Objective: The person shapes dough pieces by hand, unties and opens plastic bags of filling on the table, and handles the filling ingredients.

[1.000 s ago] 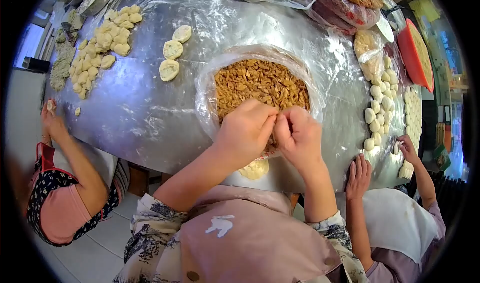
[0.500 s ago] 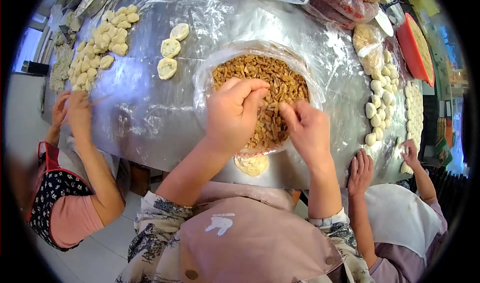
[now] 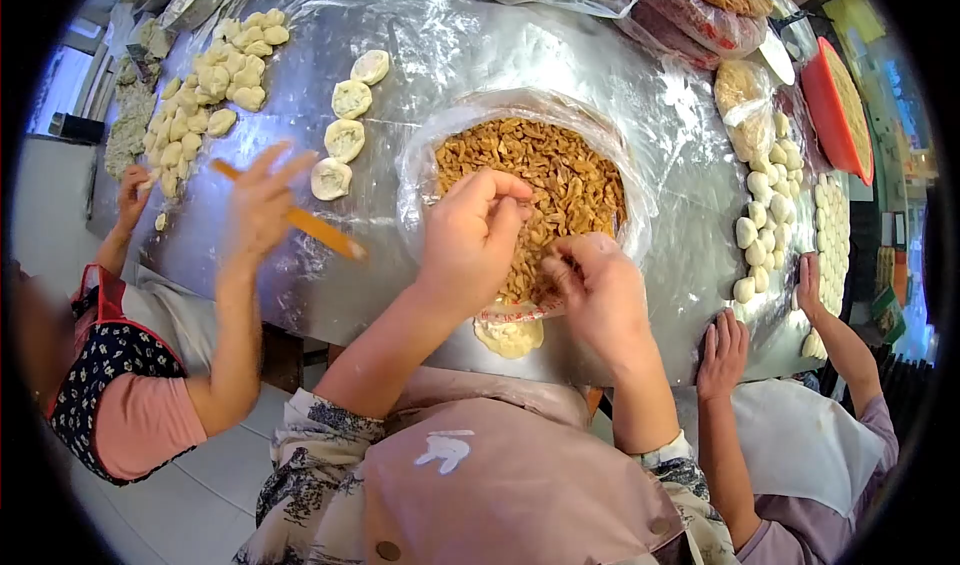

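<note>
A plastic bag (image 3: 412, 180) lies spread on the metal table, full of brown walnut pieces (image 3: 530, 155). Over its left part is my left hand (image 3: 475, 235), thumb and forefinger pinched together; whatever is between them is too small to name. My right hand (image 3: 605, 290) is at the bag's lower right, fingertips curled close above the nuts and hiding what they grip. Just below the bag's near edge sits a flat piece of pale dough (image 3: 508, 337).
At left a co-worker's hand (image 3: 262, 210) holds a flat wooden stick (image 3: 325, 233) beside a column of filled dough rounds (image 3: 345, 140) and heaped dough pieces (image 3: 215, 75). Dough balls (image 3: 765, 215) and another person's hand (image 3: 722, 355) are at right, below a red basin (image 3: 838, 110).
My right hand has dropped slightly toward the near edge of the bag; my left stays pinched. The left co-worker's hand has swung right with the stick, and another filled round now ends the column.
</note>
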The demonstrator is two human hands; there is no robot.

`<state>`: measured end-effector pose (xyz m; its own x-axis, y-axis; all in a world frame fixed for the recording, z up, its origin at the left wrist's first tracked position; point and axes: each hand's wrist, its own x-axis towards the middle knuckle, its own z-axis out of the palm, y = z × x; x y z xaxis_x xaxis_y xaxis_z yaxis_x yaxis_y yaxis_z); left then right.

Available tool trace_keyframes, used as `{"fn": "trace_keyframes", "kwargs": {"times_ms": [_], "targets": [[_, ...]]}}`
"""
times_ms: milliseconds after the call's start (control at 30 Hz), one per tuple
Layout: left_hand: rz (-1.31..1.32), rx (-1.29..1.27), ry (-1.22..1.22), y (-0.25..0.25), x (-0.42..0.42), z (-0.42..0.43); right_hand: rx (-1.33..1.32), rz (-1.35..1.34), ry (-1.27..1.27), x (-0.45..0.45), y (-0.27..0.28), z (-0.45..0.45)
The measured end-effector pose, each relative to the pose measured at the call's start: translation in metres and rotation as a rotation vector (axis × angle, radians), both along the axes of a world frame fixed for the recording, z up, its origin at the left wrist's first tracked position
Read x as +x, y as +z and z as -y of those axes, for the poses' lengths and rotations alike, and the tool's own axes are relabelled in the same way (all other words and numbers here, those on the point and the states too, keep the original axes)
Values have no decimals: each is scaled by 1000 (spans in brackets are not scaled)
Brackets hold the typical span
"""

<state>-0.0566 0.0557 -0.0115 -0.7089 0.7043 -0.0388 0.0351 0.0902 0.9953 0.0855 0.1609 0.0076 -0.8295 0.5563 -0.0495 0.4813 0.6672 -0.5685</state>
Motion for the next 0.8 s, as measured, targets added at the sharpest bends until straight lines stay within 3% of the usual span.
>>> {"fn": "trace_keyframes", "kwargs": {"times_ms": [167,267,367,467,567,800], "targets": [[-159,-51,-84,-6,-5,2,-442,-94,-189,-17,13,-3],[-77,7,-30,-4,-3,-1,-279,-274,-70,-20,-2,-6],[148,45,-5,0,0,-4,-193,-298,-111,-26,2,-2],[11,81,10,-4,-1,-2,-198,-136,-133,-25,5,-7],[-71,78,-71,2,-6,3,-393,-122,-166,-23,7,-11],[-339,-79,-165,12,-10,5,-126,-281,88,-19,10,-11]]}}
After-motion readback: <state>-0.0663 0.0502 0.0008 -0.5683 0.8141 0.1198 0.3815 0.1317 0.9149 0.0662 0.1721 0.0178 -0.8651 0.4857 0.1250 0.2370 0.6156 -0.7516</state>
